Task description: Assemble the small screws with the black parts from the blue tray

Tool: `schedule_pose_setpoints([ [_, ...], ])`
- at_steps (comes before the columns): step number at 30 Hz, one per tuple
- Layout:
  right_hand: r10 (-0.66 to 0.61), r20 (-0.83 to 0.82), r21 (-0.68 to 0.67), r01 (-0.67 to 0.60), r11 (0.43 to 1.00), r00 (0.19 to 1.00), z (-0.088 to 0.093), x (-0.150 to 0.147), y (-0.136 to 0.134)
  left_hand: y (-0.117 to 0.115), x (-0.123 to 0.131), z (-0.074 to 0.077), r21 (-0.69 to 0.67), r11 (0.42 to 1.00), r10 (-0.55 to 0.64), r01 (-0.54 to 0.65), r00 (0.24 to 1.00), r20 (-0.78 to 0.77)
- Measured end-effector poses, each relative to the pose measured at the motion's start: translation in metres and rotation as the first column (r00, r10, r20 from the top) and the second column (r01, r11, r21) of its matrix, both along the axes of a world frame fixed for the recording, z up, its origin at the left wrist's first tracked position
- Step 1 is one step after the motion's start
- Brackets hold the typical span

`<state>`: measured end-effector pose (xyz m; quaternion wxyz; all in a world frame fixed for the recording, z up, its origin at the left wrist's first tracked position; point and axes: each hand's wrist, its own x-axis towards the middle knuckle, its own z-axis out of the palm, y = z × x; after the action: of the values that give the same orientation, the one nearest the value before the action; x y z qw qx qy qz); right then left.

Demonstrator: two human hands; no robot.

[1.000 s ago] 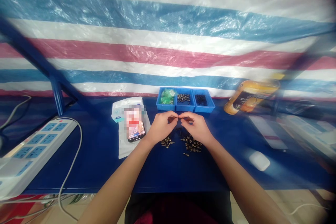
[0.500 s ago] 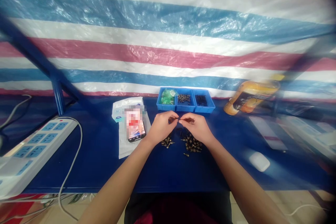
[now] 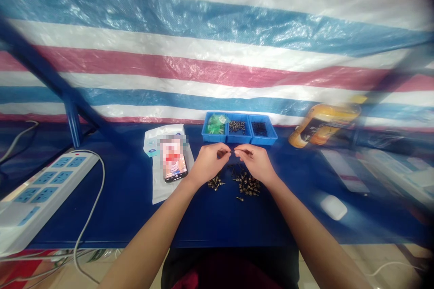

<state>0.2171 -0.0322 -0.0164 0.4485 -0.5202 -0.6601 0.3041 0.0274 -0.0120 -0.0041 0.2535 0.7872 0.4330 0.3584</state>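
My left hand (image 3: 207, 163) and my right hand (image 3: 256, 163) meet over the blue table (image 3: 217, 221), fingertips pinched together on a tiny dark screw-like part (image 3: 233, 152) held between them. Just below the hands lie two loose heaps of small dark screws (image 3: 247, 186), the smaller heap (image 3: 216, 184) under my left hand. Behind the hands stands a blue tray (image 3: 239, 129) with three compartments: green pieces on the left, metal screws in the middle, black parts on the right.
A phone (image 3: 174, 166) lies on a white bag left of the hands. A white power strip (image 3: 40, 194) with its cable sits at the far left. An orange bottle (image 3: 322, 126) lies at the back right, a white mouse (image 3: 334, 207) nearer. A striped tarp hangs behind.
The hands stay pinched together over the screw heaps; my right hand's fingers have shifted slightly. Nothing else on the table moved.
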Motion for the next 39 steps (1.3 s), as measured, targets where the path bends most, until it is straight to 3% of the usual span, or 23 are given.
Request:
schedule_pose_setpoints([
  [5, -0.140, 0.018, -0.021, 0.140, 0.990, 0.990, 0.001, 0.005, 0.002, 0.001, 0.000, 0.000, -0.001, 1.000, 0.022, -0.022, 1.000, 0.016],
  [9, -0.331, -0.190, -0.040, 0.329, 0.943, 0.924, 0.000, 0.012, 0.007, 0.001, -0.001, 0.001, -0.013, 0.999, 0.036, -0.035, 0.999, 0.024],
  [12, -0.423, -0.292, 0.019, 0.448, 0.894, 0.858, -0.001, 0.014, 0.008, 0.000, 0.000, 0.002, -0.021, 0.999, 0.029, -0.029, 0.999, 0.028],
  [14, -0.379, -0.227, 0.074, 0.404, 0.912, 0.897, 0.000, 0.010, 0.006, 0.000, 0.000, 0.002, -0.022, 1.000, 0.022, -0.022, 0.999, 0.029],
  [17, -0.160, -0.059, 0.083, 0.165, 0.983, 0.985, 0.003, 0.003, 0.001, 0.000, 0.000, 0.002, -0.025, 1.000, 0.009, -0.009, 0.999, 0.036],
  [20, 0.004, 0.032, 0.059, -0.006, 0.998, 0.999, 0.005, -0.003, -0.003, 0.000, 0.000, 0.002, -0.048, 0.999, -0.018, 0.021, 0.998, 0.058],
  [31, 0.079, -0.018, -0.068, -0.080, 0.994, 0.997, -0.001, 0.000, 0.002, -0.002, 0.001, 0.005, -0.102, 0.990, -0.076, 0.093, 0.984, 0.163],
  [39, 0.170, -0.161, -0.156, -0.195, 0.968, 0.972, 0.000, -0.002, 0.003, -0.005, 0.003, 0.006, -0.108, 0.988, -0.088, 0.113, 0.973, 0.211],
])
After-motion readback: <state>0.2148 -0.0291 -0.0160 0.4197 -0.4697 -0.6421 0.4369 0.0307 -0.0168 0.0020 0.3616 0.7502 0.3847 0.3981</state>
